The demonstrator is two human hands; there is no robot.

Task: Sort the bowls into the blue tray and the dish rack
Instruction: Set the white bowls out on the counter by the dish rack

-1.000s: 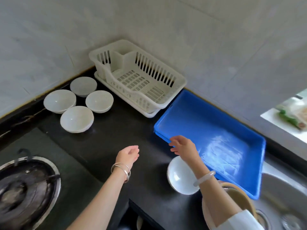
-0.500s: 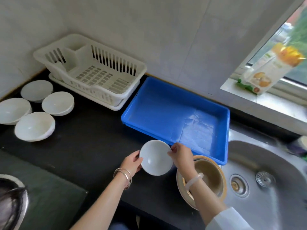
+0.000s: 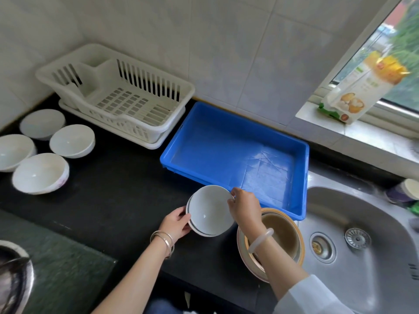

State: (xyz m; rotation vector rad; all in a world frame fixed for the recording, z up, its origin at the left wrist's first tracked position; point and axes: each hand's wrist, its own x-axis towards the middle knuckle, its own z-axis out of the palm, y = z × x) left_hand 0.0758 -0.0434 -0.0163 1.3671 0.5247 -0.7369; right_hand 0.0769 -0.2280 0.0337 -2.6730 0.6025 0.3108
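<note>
I hold a white bowl with a dark rim line (image 3: 207, 211) above the black counter, just in front of the blue tray (image 3: 303, 177). My left hand (image 3: 176, 223) grips its left edge and my right hand (image 3: 246, 206) pinches its upper right rim. The blue tray holds nothing. The white dish rack (image 3: 172, 96) stands behind and left of it, with no bowls inside. Several white bowls (image 3: 40, 173) sit on the counter at the far left. A stack of tan bowls (image 3: 283, 232) rests under my right forearm.
A steel sink (image 3: 362, 245) lies to the right, with a small cup (image 3: 405, 191) at its far rim. A food package (image 3: 362, 87) leans on the window sill. A stove pan (image 3: 13, 279) sits at the lower left.
The white bowl went from resting on the counter under my right hand to being lifted and held by both hands. The view swung right, toward the sink and window.
</note>
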